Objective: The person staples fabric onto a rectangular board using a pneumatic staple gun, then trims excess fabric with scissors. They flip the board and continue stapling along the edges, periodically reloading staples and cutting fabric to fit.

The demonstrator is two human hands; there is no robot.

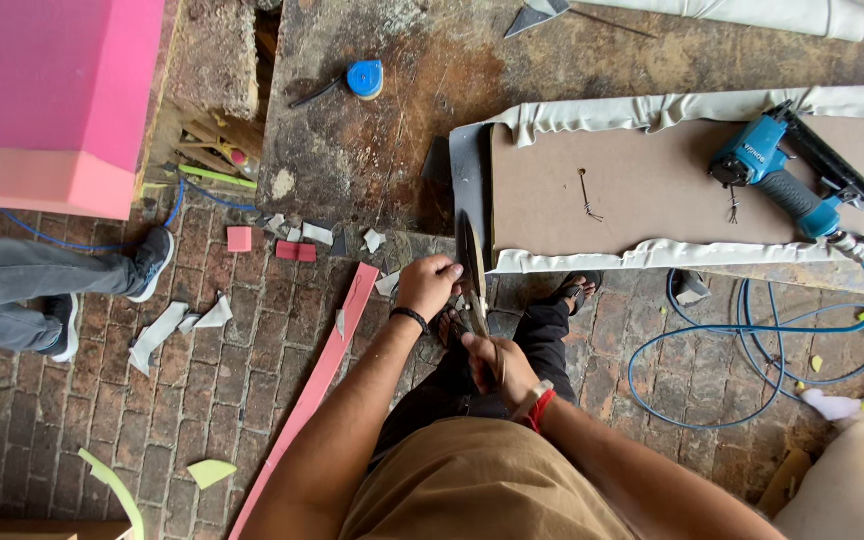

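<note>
Brick floor, scrap-strewn; long upholstered panel, brown board back, cream fabric edge (572,262), on worn workbench (372,150); blue pneumatic stapler (782,180) on top; blue coiled air hose (752,360) beside feet, trip risk; left hand (427,285) grips dark strip (470,255) at panel end; right hand (492,360) closed on small metal tool (474,320), kind unclear; slip could nick left fingers, very close

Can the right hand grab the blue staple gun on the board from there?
Probably not right away: the right hand is holding scissors, and the blue staple gun lies far along the board. Nothing blocks it, though.
</note>
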